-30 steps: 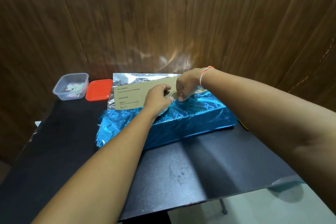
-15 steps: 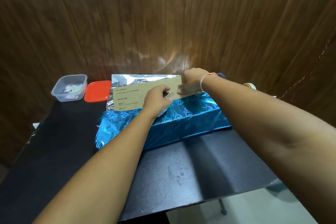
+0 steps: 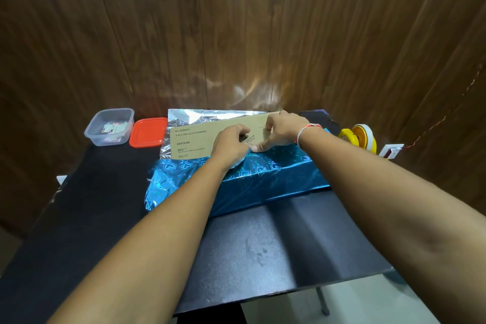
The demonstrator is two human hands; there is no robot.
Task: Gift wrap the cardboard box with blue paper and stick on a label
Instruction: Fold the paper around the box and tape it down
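I see the cardboard box [image 3: 200, 139] on the desk [image 3: 263, 250], half covered by blue paper [image 3: 263, 179]; my left hand [image 3: 231, 144] and right hand [image 3: 281, 130] pinch the paper's edge on top.

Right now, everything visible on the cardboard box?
The cardboard box is flat, tan, printed with black text (net quantity, batch no., MFD, use by). It lies on the black table, with blue paper covering its near side and part of its top. Silver paper shows behind. Both hands, left and right, rest on top.
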